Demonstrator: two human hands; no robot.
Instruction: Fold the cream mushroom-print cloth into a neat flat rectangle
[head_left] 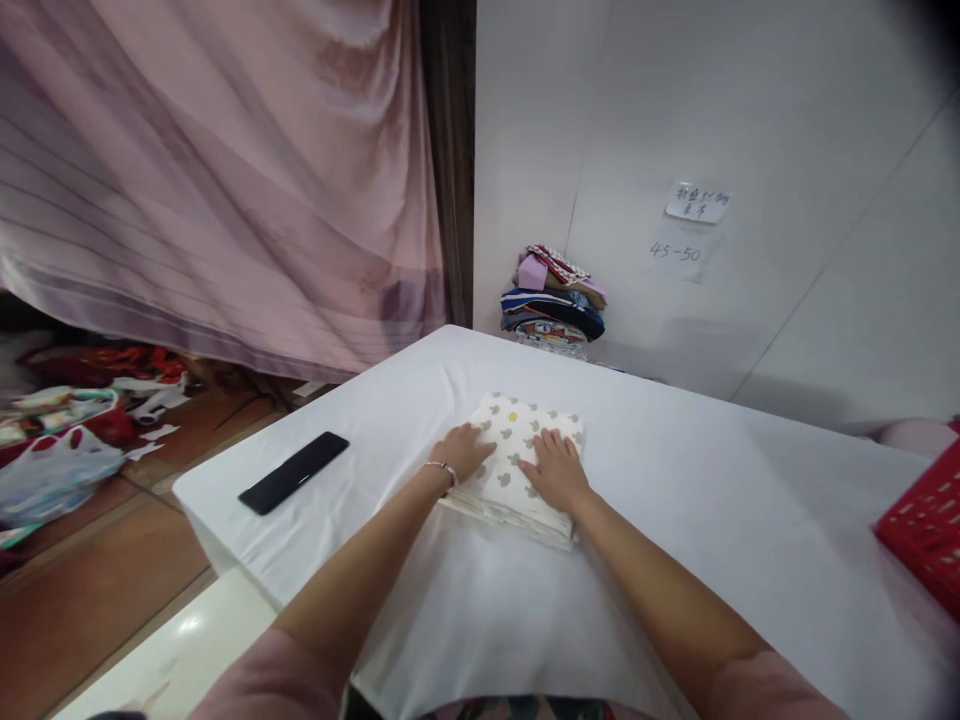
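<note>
A folded white cloth (510, 475) with a grey print and a small yellow spot lies in a flat, layered square on the white-covered table (675, 480). My left hand (461, 453) rests on its left edge, fingers stretched out, with a bracelet at the wrist. On the right part of the cloth my right hand (556, 470) lies flat, fingers spread. Both palms touch the top layer, and neither hand grips it. The cloth's lower edge shows several stacked layers.
A black phone-like slab (294, 473) lies on the table's left side. Folded clothes (553, 300) are stacked beyond the far edge, by the wall. A red plastic basket (926, 520) stands at the right. Bags (56, 475) sit on the floor, left, below a pink curtain (247, 180).
</note>
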